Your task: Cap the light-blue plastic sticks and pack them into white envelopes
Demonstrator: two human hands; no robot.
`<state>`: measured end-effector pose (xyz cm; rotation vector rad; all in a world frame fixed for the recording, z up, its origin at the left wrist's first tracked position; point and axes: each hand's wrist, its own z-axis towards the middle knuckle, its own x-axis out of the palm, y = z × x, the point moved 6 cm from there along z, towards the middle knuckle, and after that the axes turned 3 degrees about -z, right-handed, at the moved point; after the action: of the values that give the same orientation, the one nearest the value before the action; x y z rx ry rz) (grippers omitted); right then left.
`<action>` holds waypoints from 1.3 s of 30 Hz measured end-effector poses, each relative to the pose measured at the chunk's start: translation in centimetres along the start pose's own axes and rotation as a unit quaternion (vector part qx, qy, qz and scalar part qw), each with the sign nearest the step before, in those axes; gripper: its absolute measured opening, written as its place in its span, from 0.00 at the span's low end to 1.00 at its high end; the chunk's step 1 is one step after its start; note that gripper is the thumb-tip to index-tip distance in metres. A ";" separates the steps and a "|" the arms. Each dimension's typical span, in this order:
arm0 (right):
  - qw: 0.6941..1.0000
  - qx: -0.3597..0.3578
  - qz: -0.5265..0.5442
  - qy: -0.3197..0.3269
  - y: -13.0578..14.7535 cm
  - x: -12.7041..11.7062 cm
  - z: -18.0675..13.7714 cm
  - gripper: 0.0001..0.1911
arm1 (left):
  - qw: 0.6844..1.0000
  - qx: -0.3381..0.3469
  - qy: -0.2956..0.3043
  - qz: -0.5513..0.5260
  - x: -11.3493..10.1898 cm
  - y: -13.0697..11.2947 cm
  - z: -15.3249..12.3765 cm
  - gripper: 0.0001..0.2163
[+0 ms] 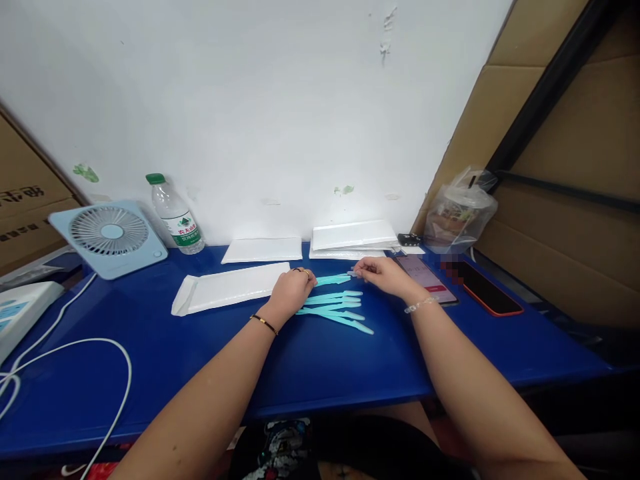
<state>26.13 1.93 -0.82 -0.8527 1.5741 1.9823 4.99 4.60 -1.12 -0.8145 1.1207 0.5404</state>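
Observation:
My left hand (293,290) is closed on a turquoise eyebrow razor (333,279), whose blade end points right. At that end, my right hand (380,273) pinches a small translucent cap (352,273); whether cap and razor touch is too small to tell. Several more turquoise razors (345,305) lie fanned on the blue table just below, their left ends partly hidden by my left hand. A white padded envelope (233,288) lies left of my left hand, its left end folded.
Flat white envelopes (263,250) and a stack of envelopes (353,237) lie by the wall. A blue fan (111,237) and a water bottle (175,217) stand left. Right are a lit phone (425,277), a red-edged phone (493,290) and a bagged cup (457,213). A white cable (127,363) curves at left.

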 end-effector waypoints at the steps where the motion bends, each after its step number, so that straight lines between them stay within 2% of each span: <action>1: 1.000 0.001 0.000 0.001 0.1 0.0 0.0 0.11 | 1.000 0.000 0.000 -0.004 -0.1 0.0 0.0 0.11; 5: 1.000 -0.004 0.004 0.012 0.4 0.5 0.1 0.10 | 1.000 0.003 -0.002 -0.017 -0.1 -0.2 0.0 0.10; 9: 0.997 -0.007 0.056 0.048 1.0 1.5 0.1 0.10 | 0.999 0.013 0.001 -0.046 0.0 -0.3 0.0 0.10; 13: 0.992 -0.013 0.088 0.095 1.2 2.0 -0.1 0.12 | 0.996 0.024 0.044 -0.069 0.4 -0.6 -0.3 0.11; 15: 0.996 -0.007 0.056 0.069 0.6 1.0 -0.1 0.12 | 0.997 0.025 0.049 -0.062 0.3 -0.7 -0.4 0.11; 18: 0.996 0.025 -0.069 -0.059 -1.0 -1.9 -0.1 0.09 | 0.999 0.021 0.015 -0.023 -0.3 -0.4 -0.4 0.10; 20: 0.984 0.037 -0.140 -0.101 -1.9 -2.9 -0.2 0.08 | 1.000 0.024 0.003 0.004 -0.5 -0.3 -0.3 0.10; 25: 0.985 -0.016 -0.163 -0.053 -2.8 -1.6 0.5 0.09 | 0.999 0.031 0.001 0.027 -0.4 0.0 0.0 0.09; 30: 0.982 0.004 -0.185 -0.025 -2.7 -0.8 0.8 0.05 | 0.999 0.016 0.005 0.032 -0.3 0.0 0.0 0.08; 36: 0.982 0.012 -0.184 -0.028 -2.5 -1.0 0.7 0.07 | 1.000 0.021 -0.001 0.013 -0.4 -0.2 -0.2 0.10; 39: 0.985 0.003 -0.169 -0.043 -2.5 -1.1 0.7 0.06 | 0.999 0.048 0.000 0.006 -0.4 -1.1 -0.5 0.13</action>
<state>28.47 3.21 -1.63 -0.9476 1.2882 1.7458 5.35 3.56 -0.56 -0.7242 1.1438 0.4924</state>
